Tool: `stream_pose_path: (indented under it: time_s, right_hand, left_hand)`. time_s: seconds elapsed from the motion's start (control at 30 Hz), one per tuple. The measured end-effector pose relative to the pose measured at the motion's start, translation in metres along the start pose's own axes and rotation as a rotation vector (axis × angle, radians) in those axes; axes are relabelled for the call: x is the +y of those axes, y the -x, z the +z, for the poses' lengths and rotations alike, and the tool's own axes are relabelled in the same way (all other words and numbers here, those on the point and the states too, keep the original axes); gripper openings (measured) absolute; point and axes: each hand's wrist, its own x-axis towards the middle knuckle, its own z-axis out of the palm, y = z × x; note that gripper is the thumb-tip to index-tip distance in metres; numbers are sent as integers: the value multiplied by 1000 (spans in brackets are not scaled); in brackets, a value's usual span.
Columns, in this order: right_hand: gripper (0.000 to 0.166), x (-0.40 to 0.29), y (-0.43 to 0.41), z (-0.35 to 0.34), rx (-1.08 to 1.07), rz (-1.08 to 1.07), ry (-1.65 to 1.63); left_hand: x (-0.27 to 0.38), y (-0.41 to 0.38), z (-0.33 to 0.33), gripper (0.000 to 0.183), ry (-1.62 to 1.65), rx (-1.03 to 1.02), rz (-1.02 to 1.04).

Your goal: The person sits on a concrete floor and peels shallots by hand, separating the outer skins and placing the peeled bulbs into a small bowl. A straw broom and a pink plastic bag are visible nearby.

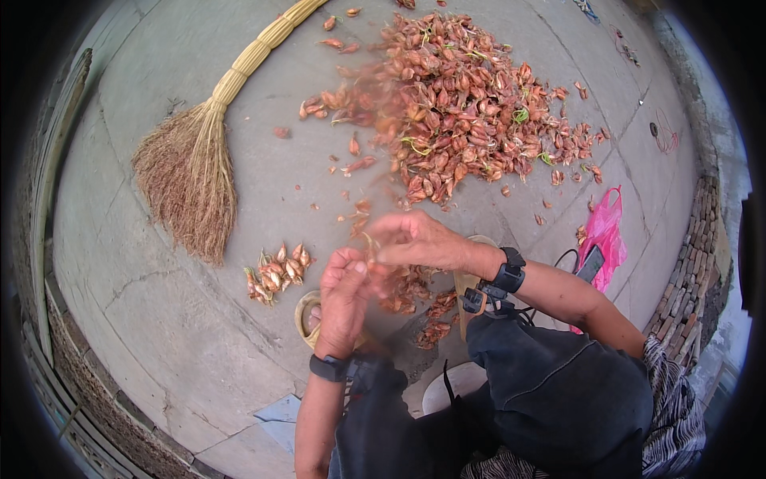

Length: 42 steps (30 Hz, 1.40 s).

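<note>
My left hand [345, 293] is raised at the centre, its thumb and fingertips pinched on a small shallot bulb with a pale shoot. Against it, my right hand [419, 242] reaches in from the right, fingers bent and blurred at the same bulb, so its exact grip is hidden. Below the hands, loose reddish skins [435, 326] lie between my feet. A large heap of shallots [461, 114] with some green sprouts spreads over the concrete beyond. To the left of my left hand sits a small pile of cleaner, paler shallots [277, 274].
A straw broom [194, 161] lies at the upper left. On the right are a pink plastic bag [605, 230] and a phone [590, 263]. Stacked bricks [685, 281] line the right edge, and a wooden pole [51, 179] the left. Scattered shallots surround the heap.
</note>
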Motion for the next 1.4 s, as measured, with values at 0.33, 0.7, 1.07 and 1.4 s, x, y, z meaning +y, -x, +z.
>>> stream_pose_path:
  time_s: [0.33, 0.7, 1.07, 1.4]
  right_hand:
    - [11, 11, -3, -9, -64, 27, 197]
    - [6, 22, -8, -8, 9, -113, 290]
    - [27, 35, 1, -23, -159, -75, 758]
    - [19, -4, -10, -20, -220, 53, 441]
  left_hand:
    - [2, 2, 10, 13, -525, 153, 214]
    - [-1, 0, 5, 14, -158, 130, 82]
    - [2, 4, 6, 17, -493, 160, 199]
    - [0, 3, 10, 9, -685, 71, 211]
